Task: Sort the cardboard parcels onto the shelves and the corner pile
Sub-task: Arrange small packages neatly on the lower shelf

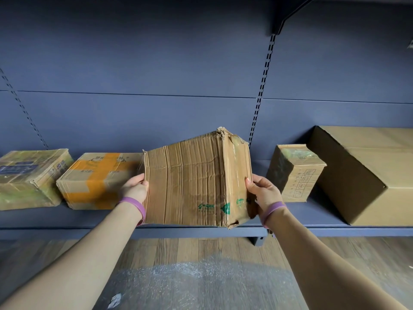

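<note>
A crumpled brown cardboard parcel [190,184] with green print and clear tape is held between both hands over the front of a dark blue shelf [297,214]. My left hand [135,187] grips its left side, thumb on the front face. My right hand [264,193] grips its taped right side. The parcel's lower edge is level with the shelf's front lip; whether it rests there I cannot tell. Both wrists wear purple bands.
On the same shelf sit a parcel with orange tape [98,180] and a greenish-taped parcel [29,177] at the left, a small upright box [295,173] and a large plain carton [366,173] at the right. Wood-look floor [201,253] lies below. A shelf bracket [288,16] juts out above.
</note>
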